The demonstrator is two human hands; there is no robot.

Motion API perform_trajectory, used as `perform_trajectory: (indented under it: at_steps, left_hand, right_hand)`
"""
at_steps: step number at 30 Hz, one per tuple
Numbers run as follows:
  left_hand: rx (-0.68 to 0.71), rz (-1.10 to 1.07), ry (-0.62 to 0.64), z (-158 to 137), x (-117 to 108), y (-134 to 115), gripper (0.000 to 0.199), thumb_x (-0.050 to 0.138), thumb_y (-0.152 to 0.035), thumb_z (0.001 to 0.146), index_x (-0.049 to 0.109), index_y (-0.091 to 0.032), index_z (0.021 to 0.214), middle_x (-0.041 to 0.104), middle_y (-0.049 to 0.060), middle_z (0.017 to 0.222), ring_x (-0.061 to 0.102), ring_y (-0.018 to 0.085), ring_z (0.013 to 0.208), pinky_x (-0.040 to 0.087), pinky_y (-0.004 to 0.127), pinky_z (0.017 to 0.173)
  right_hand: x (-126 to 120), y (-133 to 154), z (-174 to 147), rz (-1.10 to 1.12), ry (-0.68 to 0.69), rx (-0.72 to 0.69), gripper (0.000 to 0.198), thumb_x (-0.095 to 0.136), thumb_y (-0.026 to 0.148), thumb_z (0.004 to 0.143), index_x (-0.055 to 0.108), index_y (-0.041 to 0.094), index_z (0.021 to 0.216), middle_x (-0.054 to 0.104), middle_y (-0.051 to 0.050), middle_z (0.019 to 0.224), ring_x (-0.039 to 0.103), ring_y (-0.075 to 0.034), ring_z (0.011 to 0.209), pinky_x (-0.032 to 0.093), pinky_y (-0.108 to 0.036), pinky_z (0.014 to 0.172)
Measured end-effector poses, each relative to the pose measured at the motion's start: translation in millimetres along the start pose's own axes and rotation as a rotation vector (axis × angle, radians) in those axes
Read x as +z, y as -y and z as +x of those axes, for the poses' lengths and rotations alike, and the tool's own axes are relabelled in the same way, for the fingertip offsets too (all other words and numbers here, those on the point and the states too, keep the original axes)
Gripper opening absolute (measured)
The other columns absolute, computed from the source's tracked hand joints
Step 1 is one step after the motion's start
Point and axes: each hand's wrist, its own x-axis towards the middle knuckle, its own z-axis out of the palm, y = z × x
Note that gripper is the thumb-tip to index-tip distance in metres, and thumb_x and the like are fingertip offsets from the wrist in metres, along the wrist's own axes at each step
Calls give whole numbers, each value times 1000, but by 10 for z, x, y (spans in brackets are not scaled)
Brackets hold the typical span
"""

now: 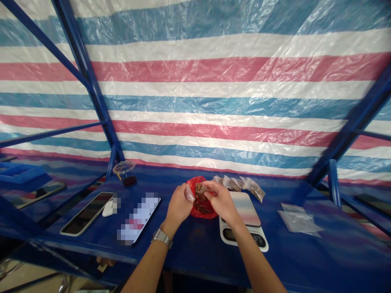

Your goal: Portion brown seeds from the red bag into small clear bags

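Observation:
A red plastic bag (204,213) lies open on the blue table with small brown dried pieces (200,208) inside. My left hand (179,206), wearing a metal watch on its wrist, is closed on a small clear plastic bag (190,193) at the red bag's left edge. Over the opening, my right hand (222,199) has its fingers curled together around some brown pieces (199,188). Partly beneath my right forearm stands a white kitchen scale (246,209), its metal plate bare.
Several filled clear bags (255,189) lie behind the scale. Flat clear bags (301,220) are at the right. Leftward are a lit phone (142,219), a dark phone (88,215), a white earphone case (108,208) and a lidded cup (126,174). Blue metal posts (88,81) frame a striped tarp (214,89).

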Motion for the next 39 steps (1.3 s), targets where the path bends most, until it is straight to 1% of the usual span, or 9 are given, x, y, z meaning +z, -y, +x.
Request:
perform_trajectory:
  at_steps: [4,10,15,18,21,26,29,33,39]
  left_hand:
    - [83,224,12,-12,11,26,9,60,-13,84,60,-21,88,63,6,92,60,21,87,42,32,78]
    - [84,303,-5,-46,1,5,8,59,-16,87,61,-21,93,61,9,100,59,25,95,45,34,81]
    - [151,388,-48,-61,19,1,12,57,-12,88,65,-20,94,57,10,103,52,26,102,46,38,93]
    - [180,464,-62,-74,36,-10,19,55,-12,88,66,-19,102,52,11,110,47,28,106,44,41,98]
    - [171,561,-60,-95,34,-65,23,53,-14,90,66,-19,109,48,12,115,45,30,107,43,43,96]
    - [193,695,-67,-118,6,-284,38,51,-7,87,64,-20,120,49,13,118,45,32,110,40,44,93]
    - [255,702,-50,-111,42,-424,56,48,-3,85,58,-22,137,54,14,122,46,33,113,38,45,94]
    - [319,671,16,-74,160,-506,67,46,-2,85,51,-23,149,61,13,125,47,33,115,38,45,94]
    - [302,626,123,-30,226,-463,73,44,-6,88,41,-22,159,61,14,135,47,34,120,39,46,98]
  right_hand:
    - [72,162,-73,-46,28,-75,35,56,14,80,72,21,111,77,-5,112,71,-21,106,51,-41,104]
    - [109,305,-142,-176,104,-252,37,52,6,80,72,23,107,74,-5,108,68,-21,101,51,-36,97]
    - [81,329,-145,-261,106,-263,38,51,2,80,72,24,104,72,-5,109,65,-22,104,50,-37,97]
    - [92,278,-140,-217,96,-210,35,52,6,81,70,23,106,72,-5,107,67,-21,102,52,-37,95]
    - [122,192,-126,-46,150,-114,30,53,14,84,67,22,109,72,-5,109,70,-20,94,55,-36,90]
    - [73,144,-86,164,183,-40,28,62,26,81,64,22,108,71,-5,111,70,-19,97,56,-35,91]
    - [-73,227,-84,202,170,-8,31,67,29,78,66,22,108,71,-5,114,69,-21,103,54,-37,95]
    - [-272,356,-120,257,154,55,28,69,27,76,68,23,104,71,-4,114,68,-22,106,54,-37,96]
    - [-288,380,-148,350,217,189,35,72,30,73,64,25,106,72,-1,102,67,-21,96,53,-33,85]
